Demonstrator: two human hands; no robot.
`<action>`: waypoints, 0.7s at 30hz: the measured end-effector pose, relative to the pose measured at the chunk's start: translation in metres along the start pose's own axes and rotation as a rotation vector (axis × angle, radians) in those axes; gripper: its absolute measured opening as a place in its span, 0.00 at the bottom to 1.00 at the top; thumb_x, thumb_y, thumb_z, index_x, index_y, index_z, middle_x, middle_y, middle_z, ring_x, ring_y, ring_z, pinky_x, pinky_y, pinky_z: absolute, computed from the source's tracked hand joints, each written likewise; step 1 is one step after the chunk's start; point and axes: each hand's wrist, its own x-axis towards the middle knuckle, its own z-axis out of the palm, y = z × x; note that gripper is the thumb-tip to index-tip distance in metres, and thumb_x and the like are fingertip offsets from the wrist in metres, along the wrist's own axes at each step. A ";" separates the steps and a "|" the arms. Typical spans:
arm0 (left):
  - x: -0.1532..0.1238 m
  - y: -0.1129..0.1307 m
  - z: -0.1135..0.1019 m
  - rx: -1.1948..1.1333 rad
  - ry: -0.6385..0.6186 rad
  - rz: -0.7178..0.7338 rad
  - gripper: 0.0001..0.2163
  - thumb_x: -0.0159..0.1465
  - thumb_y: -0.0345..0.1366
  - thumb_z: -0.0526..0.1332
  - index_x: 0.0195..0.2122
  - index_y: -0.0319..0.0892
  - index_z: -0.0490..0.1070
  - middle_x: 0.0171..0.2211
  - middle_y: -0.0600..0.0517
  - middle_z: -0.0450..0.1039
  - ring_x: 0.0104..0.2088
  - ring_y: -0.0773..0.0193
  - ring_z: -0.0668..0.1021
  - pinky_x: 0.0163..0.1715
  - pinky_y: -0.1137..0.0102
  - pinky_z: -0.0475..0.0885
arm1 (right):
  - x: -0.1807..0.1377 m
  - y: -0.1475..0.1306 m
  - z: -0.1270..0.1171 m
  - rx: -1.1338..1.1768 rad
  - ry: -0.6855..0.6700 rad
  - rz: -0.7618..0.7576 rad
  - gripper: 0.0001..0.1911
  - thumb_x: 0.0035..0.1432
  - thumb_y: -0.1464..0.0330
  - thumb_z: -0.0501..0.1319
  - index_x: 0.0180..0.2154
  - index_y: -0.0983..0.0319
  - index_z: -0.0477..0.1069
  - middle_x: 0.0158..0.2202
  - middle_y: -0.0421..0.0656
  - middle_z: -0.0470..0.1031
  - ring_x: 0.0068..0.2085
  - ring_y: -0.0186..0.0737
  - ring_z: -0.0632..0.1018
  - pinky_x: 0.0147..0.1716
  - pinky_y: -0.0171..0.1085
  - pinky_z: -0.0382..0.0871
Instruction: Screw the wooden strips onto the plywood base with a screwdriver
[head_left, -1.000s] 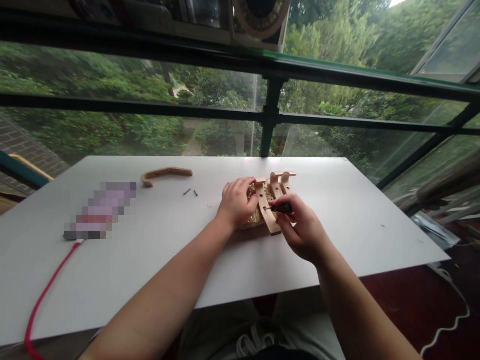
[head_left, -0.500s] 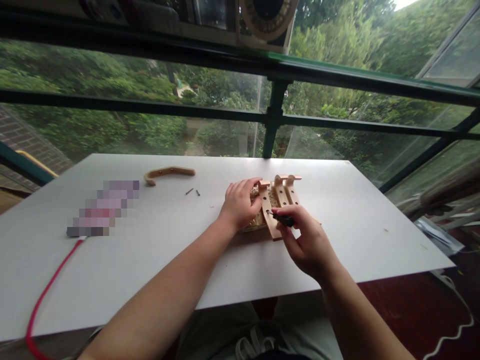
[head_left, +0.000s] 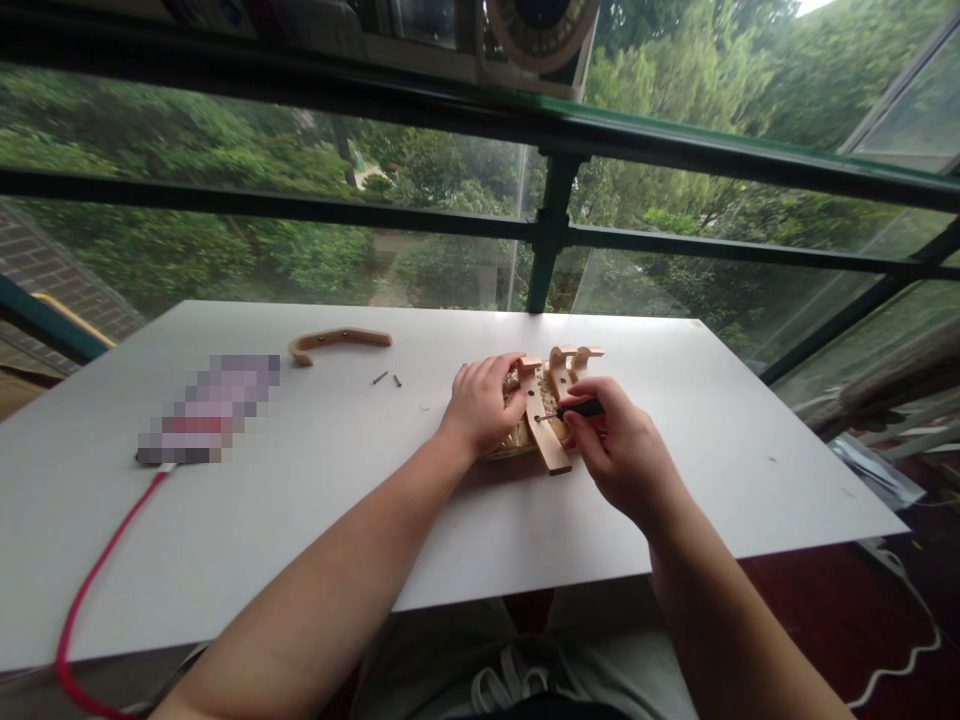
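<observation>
On the white table, several curved wooden hooks lie across a woven base, partly covered by my hands. My left hand [head_left: 484,402] is closed around the left edge of the base and the nearest wooden hook [head_left: 548,440], pressing them down. My right hand [head_left: 619,440] grips a small screwdriver [head_left: 582,408] by its dark handle. Its thin shaft points left, and the tip is at the lower hole of that hook. Whether a screw sits there is too small to tell. Another wooden hook [head_left: 560,374] stands to the right on the base.
A loose curved wooden hook [head_left: 341,338] lies at the table's far left, with two screws [head_left: 381,378] nearer me. Further left is a blurred-out phone-like object [head_left: 214,405] with a red cable [head_left: 112,545]. Green railing [head_left: 555,220] stands behind the white table [head_left: 300,560].
My right hand has shifted slightly right and turned, so more of the screwdriver's shaft shows and it lies flatter. My left hand stays in place.
</observation>
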 end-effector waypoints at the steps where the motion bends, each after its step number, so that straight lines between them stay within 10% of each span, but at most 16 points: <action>1: 0.000 -0.001 0.001 -0.003 -0.003 -0.009 0.20 0.62 0.36 0.58 0.56 0.48 0.66 0.53 0.50 0.74 0.53 0.54 0.73 0.57 0.59 0.65 | 0.003 -0.002 -0.001 -0.011 -0.018 -0.010 0.12 0.63 0.69 0.56 0.49 0.54 0.63 0.46 0.41 0.75 0.37 0.36 0.78 0.40 0.38 0.73; 21: 0.003 -0.005 0.003 -0.030 -0.029 -0.040 0.21 0.62 0.36 0.58 0.57 0.45 0.66 0.52 0.49 0.75 0.52 0.54 0.75 0.56 0.61 0.67 | 0.023 -0.010 -0.007 -0.128 -0.066 0.013 0.06 0.60 0.66 0.60 0.35 0.57 0.62 0.28 0.35 0.74 0.24 0.31 0.71 0.26 0.32 0.62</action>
